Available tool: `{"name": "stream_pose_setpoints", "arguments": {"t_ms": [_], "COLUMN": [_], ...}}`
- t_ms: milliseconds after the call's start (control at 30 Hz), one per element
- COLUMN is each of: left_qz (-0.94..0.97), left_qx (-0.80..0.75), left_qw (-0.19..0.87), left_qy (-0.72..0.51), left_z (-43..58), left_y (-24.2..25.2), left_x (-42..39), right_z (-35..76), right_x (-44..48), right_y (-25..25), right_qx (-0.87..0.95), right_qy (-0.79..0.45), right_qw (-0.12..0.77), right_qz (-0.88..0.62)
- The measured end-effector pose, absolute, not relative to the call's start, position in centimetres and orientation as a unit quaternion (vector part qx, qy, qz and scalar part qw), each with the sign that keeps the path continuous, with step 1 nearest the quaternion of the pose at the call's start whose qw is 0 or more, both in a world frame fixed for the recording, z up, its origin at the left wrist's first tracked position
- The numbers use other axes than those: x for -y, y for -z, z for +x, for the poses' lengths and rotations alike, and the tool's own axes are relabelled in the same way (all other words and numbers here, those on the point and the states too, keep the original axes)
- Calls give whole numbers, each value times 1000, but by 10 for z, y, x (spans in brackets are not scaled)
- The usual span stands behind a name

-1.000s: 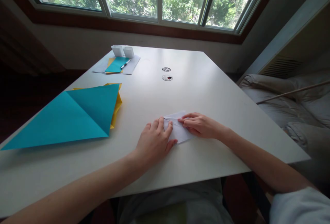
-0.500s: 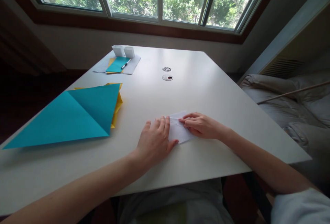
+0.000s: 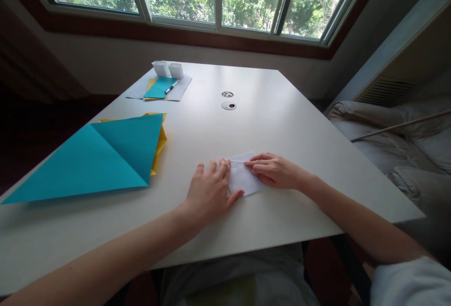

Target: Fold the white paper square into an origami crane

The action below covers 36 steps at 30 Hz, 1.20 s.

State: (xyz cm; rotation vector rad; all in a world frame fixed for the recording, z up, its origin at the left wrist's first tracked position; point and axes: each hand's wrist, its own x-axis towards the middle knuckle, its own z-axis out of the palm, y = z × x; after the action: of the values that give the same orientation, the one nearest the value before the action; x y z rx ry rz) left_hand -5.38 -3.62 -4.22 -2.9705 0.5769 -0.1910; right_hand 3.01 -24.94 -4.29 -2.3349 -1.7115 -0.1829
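A small folded white paper (image 3: pixel 243 179) lies on the white table (image 3: pixel 268 122) near its front edge. My left hand (image 3: pixel 209 193) lies flat over the paper's left part, fingers stretched out and pressing down on it. My right hand (image 3: pixel 273 171) rests on the paper's right side, its fingers together and extended, fingertips pressing along a crease. Neither hand lifts the paper off the table.
A large blue folded sheet (image 3: pixel 95 158) lies over yellow paper (image 3: pixel 160 144) at the left. At the far left corner sit two small white boxes (image 3: pixel 168 69), a pen (image 3: pixel 171 88) and more sheets (image 3: pixel 160 89). Two round grommets (image 3: pixel 228 100) mark the table's middle. Bedding (image 3: pixel 398 141) lies to the right.
My left hand has slid slightly to the right over the white paper's left edge. My right hand has stayed in place.
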Motion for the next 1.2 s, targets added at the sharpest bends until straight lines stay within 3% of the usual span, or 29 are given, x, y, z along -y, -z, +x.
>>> {"name": "stream_pose_setpoints", "arguments": {"t_ms": [400,1200], "left_qz": [-980,-979], "left_qx": [-182,-185], "left_qw": [61,60], "left_qy": [56,58], "left_z": [-54,-54], "left_y": [42,42], "left_x": [37,37], "right_z": [28,27], "right_x": [250,252], "right_y": [40,43], "right_qx": [565,589], "right_qy": [50,77], "right_qw": [159,108], "right_qz": [-808,-797]}}
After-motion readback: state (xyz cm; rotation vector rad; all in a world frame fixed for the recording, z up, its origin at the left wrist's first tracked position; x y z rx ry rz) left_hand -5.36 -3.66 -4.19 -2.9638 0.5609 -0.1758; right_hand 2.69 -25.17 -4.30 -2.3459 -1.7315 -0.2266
